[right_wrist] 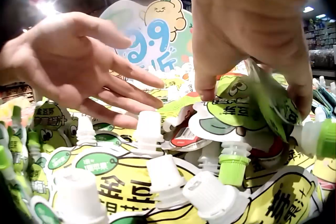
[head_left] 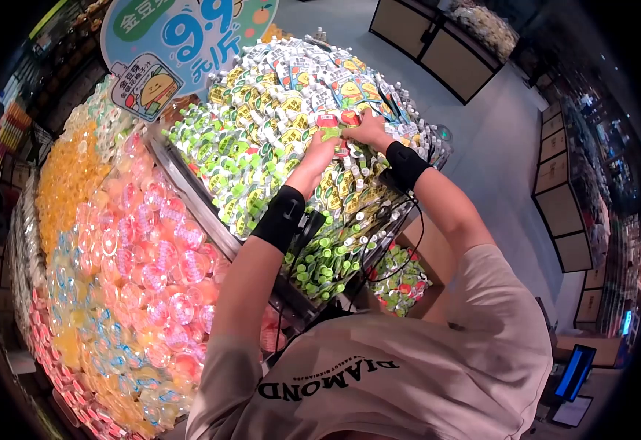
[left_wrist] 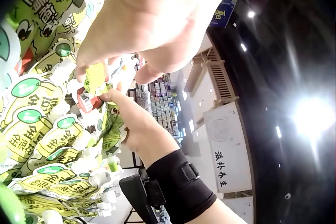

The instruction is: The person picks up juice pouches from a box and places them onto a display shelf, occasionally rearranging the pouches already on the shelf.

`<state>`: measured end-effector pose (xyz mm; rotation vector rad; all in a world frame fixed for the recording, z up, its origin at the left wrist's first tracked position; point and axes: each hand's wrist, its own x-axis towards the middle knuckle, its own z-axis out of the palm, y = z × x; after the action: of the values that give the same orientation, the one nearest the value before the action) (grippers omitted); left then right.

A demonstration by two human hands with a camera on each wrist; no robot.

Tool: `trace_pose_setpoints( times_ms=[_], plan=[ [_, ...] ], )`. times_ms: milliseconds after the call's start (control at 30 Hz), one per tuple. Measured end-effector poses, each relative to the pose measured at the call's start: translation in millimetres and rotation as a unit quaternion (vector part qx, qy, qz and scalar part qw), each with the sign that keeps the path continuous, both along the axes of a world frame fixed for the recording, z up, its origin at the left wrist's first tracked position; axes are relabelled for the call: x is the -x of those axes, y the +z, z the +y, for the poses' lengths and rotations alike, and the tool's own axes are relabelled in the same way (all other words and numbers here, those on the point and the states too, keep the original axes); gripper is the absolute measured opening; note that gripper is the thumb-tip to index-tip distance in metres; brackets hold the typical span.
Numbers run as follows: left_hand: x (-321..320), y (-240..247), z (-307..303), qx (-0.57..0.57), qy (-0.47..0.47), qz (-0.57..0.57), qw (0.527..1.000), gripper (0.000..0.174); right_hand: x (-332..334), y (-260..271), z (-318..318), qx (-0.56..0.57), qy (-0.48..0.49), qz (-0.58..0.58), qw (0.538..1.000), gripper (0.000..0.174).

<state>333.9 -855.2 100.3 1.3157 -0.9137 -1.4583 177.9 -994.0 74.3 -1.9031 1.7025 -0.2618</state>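
Spouted juice pouches [head_left: 262,125] lie heaped in a big display bin, the green-capped ones in front and white-capped ones behind. Over the heap, my right hand [right_wrist: 252,24] grips a green juice pouch [right_wrist: 273,98] between thumb and fingers. Another green-capped pouch [right_wrist: 231,111] lies right by that hand's fingertips. Beside it my left hand [right_wrist: 79,66] is spread with fingers straight, low over the white-capped pouches [right_wrist: 115,176]. Red-and-white packs [head_left: 326,121] show around both hands in the head view. The left palm is hidden in the left wrist view.
A round price sign [head_left: 181,44] stands at the bin's back left. Left of the bin's dark rim [head_left: 188,187] are piles of pink jelly cups [head_left: 166,249]. A cardboard box [head_left: 423,242] with more pouches sits at the right front. Cables [head_left: 416,242] trail from the wrist straps.
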Motion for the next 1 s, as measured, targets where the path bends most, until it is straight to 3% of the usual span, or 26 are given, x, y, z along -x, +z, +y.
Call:
trace_pose_setpoints(
  times_ms=[200,333,400,533,567,600,667,733,867,967,1000],
  plan=[
    [-3,-4,-4,0.002,0.007,0.0,1.0,0.069,-6,7,2,0.031,-0.006,0.019,0.999,0.106],
    [-4,1,2,0.014,0.001,0.004,1.0,0.063,12,17,-17,-0.099,0.008,-0.168,0.981,0.086],
    [-8,-4,0,0.011,0.006,0.008,1.0,0.06,12,19,-5,-0.037,-0.062,-0.191,0.979,0.092],
    [-15,0,4,0.019,0.019,0.027,0.999,0.055,21,25,-10,0.005,-0.025,-0.232,0.972,0.096],
    [-16,7,9,0.025,0.037,0.041,0.998,0.055,20,43,2,0.027,-0.01,-0.278,0.96,0.092],
    [-17,15,13,0.027,0.041,0.04,0.998,0.055,21,62,15,0.056,0.011,-0.296,0.953,0.078],
    [-20,25,19,0.084,0.08,0.096,0.989,0.062,23,93,21,-0.024,0.04,-0.376,0.925,0.058],
    [-23,31,22,0.091,0.09,0.092,0.987,0.062,18,133,42,-0.014,0.074,-0.399,0.914,0.043],
    [-24,68,43,0.105,-0.046,0.343,0.932,0.052,-1,177,98,-0.164,0.123,-0.457,0.865,0.039],
    [-27,68,70,0.073,-0.048,0.467,0.88,0.055,-19,168,133,-0.214,0.157,-0.455,0.85,0.041],
    [-32,61,81,0.048,-0.058,0.526,0.847,0.048,-24,169,146,-0.241,0.154,-0.455,0.843,0.042]
  ],
)
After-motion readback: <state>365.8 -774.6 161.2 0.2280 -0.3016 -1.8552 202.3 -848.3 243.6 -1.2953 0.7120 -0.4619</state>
